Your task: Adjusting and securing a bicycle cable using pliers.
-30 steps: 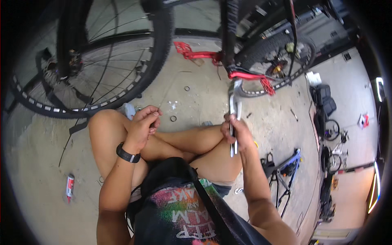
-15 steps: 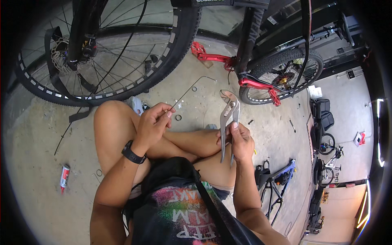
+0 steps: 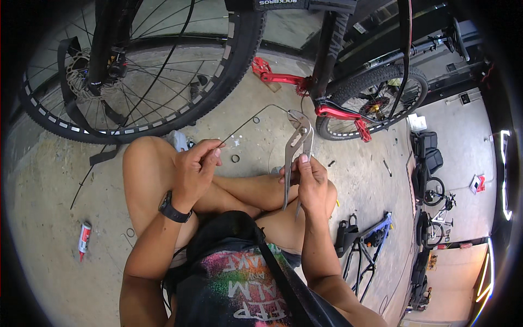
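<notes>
My left hand (image 3: 200, 162) is closed round one end of a thin dark wire (image 3: 243, 127), which rises to the right and bends near its far end. My right hand (image 3: 308, 180) grips a pair of water pump pliers (image 3: 298, 143) by the handles, jaws upward. The bent tip of the wire meets the jaws; I cannot tell whether they are clamped on it. Both hands are above my crossed legs. A small dark ring (image 3: 235, 158) lies on the floor below the wire, and another ring (image 3: 256, 120) lies farther off.
A bicycle's front wheel (image 3: 239, 71) stands ahead on the left; its red crank (image 3: 289, 78) and rear wheel (image 3: 376, 103) are to the right. A tube with a red cap (image 3: 85, 238) lies at left. A blue and black bike frame (image 3: 370, 248) lies at right.
The pliers have moved left and slightly up to the wire, so their jaws now meet its bent tip. My left hand has shifted slightly left with the wire.
</notes>
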`<state>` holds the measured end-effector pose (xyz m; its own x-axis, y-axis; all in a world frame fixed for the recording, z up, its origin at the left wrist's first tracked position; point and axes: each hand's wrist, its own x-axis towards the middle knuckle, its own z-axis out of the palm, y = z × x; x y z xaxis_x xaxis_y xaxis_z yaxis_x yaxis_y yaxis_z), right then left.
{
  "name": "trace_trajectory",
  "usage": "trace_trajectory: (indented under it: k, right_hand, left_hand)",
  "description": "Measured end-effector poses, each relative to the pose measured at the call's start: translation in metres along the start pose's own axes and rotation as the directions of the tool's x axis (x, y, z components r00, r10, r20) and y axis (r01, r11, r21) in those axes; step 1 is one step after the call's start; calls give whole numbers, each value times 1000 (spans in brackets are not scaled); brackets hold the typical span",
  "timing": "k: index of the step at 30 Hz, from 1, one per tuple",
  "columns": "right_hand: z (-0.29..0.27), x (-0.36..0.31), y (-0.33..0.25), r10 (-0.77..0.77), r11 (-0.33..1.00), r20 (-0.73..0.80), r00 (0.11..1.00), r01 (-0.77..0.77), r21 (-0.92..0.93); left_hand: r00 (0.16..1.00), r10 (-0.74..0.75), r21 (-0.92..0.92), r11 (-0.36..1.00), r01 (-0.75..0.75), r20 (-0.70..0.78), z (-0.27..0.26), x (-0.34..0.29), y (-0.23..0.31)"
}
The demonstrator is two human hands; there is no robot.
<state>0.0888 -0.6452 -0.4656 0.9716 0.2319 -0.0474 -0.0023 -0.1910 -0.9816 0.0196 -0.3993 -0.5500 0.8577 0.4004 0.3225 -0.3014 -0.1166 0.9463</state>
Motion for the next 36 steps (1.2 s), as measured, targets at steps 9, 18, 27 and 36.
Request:
trace_trajectory:
  k: [9,18,27,36]
  right_hand:
    - [1,-3,-3,19,1000,11,1000,-19,4]
    - [10,-8,-8,27,996,64,998,-32,80]
    - [12,-11,-10,7,993,60,998,-14,115]
    - [6,-12,-11,-10,993,67,998,2,115]
  left_hand:
    - [989,106,209,974,-83,-101,-1,-1,14]
    - [947,313,413,874,-258,-71,-1,-3,17]
    - [910,410,509,798,-324,-64,1,-3,19]
    - [985,158,161,973,-167,65,4,-3,12]
